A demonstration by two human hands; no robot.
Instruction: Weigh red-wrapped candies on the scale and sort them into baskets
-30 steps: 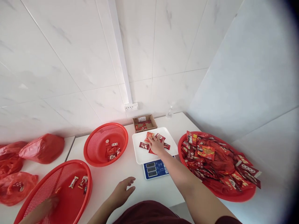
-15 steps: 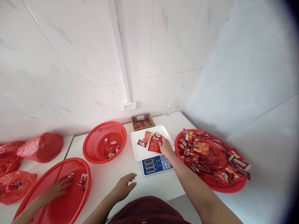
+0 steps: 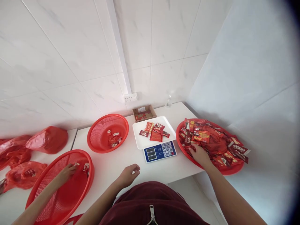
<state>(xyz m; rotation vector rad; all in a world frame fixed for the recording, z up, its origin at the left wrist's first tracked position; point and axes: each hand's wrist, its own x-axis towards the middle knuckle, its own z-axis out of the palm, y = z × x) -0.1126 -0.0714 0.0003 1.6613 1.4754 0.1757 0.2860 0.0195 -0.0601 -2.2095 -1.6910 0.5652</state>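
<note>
My right hand (image 3: 200, 155) reaches into the near left side of a full red basket (image 3: 231, 172), its fingers apart and touching the small red snack packets (image 3: 201, 136) heaped there; I see none lifted. My left hand (image 3: 128, 175) hovers over the white table in front of the scale, fingers loosely curved, thumb apart, holding nothing. Between them stands a digital scale (image 3: 160, 151) with a white tray (image 3: 140, 142). Several red packets (image 3: 156, 136) lie in a loose cluster on that tray.
Another person's hand (image 3: 67, 175) is inside a large red basket (image 3: 90, 184) at left, beside a few packets. Behind it is a smaller red basket (image 3: 93, 136). Red plastic bags (image 3: 47, 139) lie far left. A cardboard box (image 3: 144, 113) and clear bottle (image 3: 168, 101) stand by the wall.
My right hand has left the scale tray and moved right to the full basket. One more packet shows at the cluster's right side. My left hand stays near the same spot.
</note>
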